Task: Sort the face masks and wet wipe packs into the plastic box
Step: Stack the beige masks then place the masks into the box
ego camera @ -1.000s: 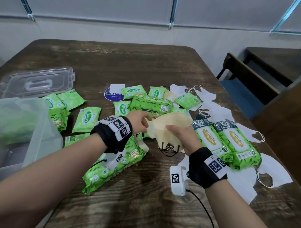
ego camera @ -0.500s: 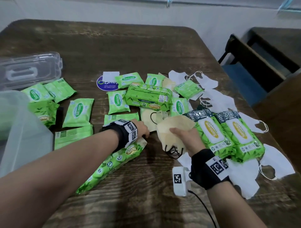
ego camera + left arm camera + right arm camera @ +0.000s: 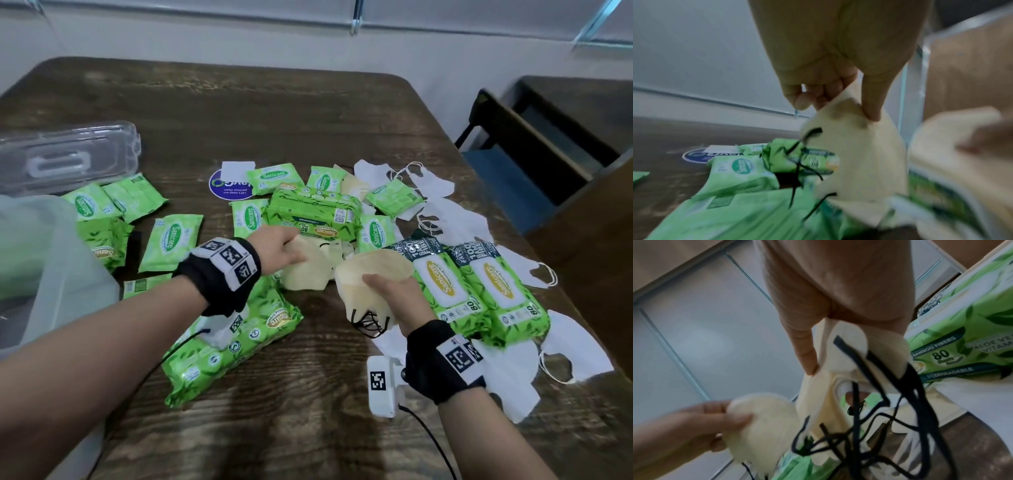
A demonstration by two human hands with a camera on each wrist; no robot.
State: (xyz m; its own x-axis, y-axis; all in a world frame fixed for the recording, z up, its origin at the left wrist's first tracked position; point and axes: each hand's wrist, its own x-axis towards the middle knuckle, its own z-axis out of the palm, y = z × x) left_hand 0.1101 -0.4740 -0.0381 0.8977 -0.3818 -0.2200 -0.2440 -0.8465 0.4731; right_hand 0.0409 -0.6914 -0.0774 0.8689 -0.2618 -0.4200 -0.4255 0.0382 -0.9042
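Note:
My right hand [image 3: 387, 291] grips a small stack of cream face masks [image 3: 373, 277] with black ear loops hanging below it, just above the table. In the right wrist view the thumb [image 3: 807, 353] presses on the stack of cream masks [image 3: 844, 350]. My left hand [image 3: 291, 250] pinches another cream mask [image 3: 308, 274] beside the stack, between thumb and fingers [image 3: 871, 107]; that mask [image 3: 855, 154] hangs from the pinch over green packs. The translucent plastic box [image 3: 51, 274] stands at the left edge. Several green wet wipe packs [image 3: 171, 236] lie scattered across the wooden table.
The box's clear lid [image 3: 65, 157] lies at the back left. Two large green packs [image 3: 479, 291] and several white masks [image 3: 452, 222] lie to the right, another large pack [image 3: 239, 342] under my left wrist. A blue round sticker [image 3: 229, 188] and a chair [image 3: 513, 147] are farther off.
My left hand left the stack, reached down to the table and pinched another cream mask, lifting it toward the stack. My right hand kept its hold on the stack.

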